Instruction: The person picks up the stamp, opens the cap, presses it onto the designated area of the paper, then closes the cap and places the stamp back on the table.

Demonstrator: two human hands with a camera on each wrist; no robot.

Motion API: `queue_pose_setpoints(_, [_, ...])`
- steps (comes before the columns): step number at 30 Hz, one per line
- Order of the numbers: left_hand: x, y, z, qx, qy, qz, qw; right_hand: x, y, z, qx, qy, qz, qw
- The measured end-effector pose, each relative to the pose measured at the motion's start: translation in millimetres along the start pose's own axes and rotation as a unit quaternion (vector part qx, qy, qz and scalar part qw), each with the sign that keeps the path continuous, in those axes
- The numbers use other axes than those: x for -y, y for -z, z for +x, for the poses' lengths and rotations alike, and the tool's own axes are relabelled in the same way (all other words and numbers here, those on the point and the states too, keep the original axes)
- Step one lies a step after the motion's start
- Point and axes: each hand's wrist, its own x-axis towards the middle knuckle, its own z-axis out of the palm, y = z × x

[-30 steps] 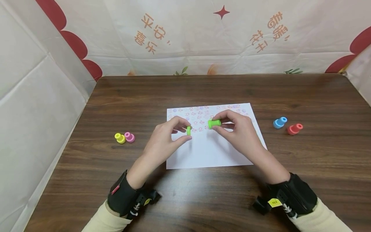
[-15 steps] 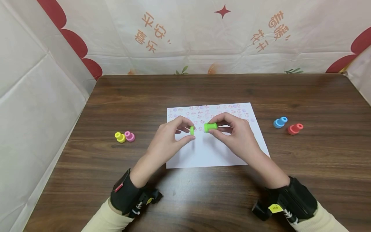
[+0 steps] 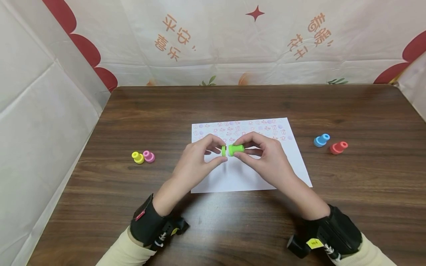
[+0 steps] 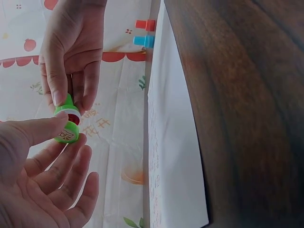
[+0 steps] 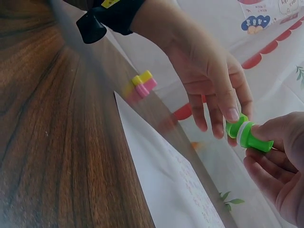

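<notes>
Green stamp (image 3: 236,149) and cap (image 3: 223,150) now closer together, between both hands (image 3: 194,161) (image 3: 270,160)

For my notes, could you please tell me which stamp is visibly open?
The green stamp: the right hand holds it, the left hand its cap; the other four stand on the table.

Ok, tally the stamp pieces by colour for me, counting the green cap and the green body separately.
Yellow stamp: 1
Pink stamp: 1
Blue stamp: 1
Red stamp: 1
Green pieces: 2 (green cap in the left hand, green body in the right hand)
Total: 6
</notes>
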Motion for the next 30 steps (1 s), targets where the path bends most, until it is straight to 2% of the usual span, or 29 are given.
queue_pose_setpoints(30, [-1.6, -5.2, -1.4, 0.000, -0.029, -0.019, 0.9994, 1.9, -5.3, -2.8, 0.002, -0.019, 0.060, 0.998])
